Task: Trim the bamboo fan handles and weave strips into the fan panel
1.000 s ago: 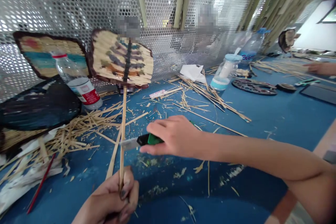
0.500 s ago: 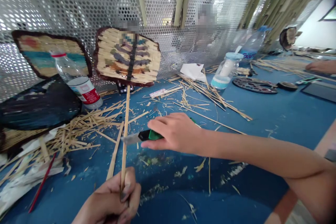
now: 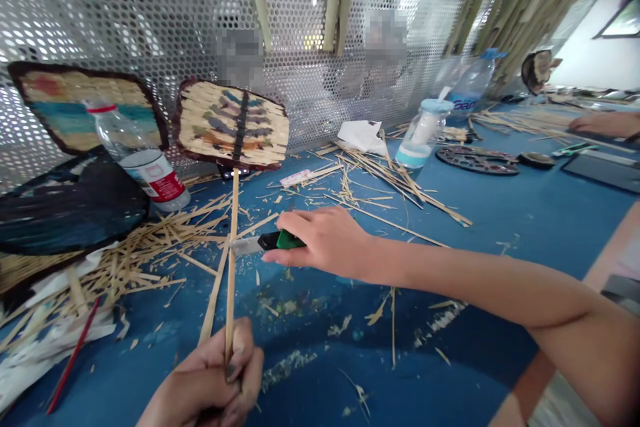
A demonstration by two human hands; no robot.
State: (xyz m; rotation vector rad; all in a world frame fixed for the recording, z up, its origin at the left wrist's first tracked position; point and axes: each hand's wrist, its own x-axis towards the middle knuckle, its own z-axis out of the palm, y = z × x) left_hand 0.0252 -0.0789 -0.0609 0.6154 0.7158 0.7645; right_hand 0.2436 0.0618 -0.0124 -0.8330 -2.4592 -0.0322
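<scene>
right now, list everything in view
table: one, blue, underneath
striped fan: one, tan, left
stick: one, tan, below fan
knife: one, green-black, centre
other panels: several, multicoloured, left
bottles: several, clear, both sides
strips: many, tan, across table
papers: several, white, left, centre
palette: one, dark, right
rod: one, red, left
mesh: one, silver, behind
poles: several, tan, behind
another person's hand: one, bare, right
left grip: one, bare, on stick
right grip: one, bare, on knife

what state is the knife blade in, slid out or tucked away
Slid out: the metal blade projects from the green-and-black knife in the right hand.
</scene>
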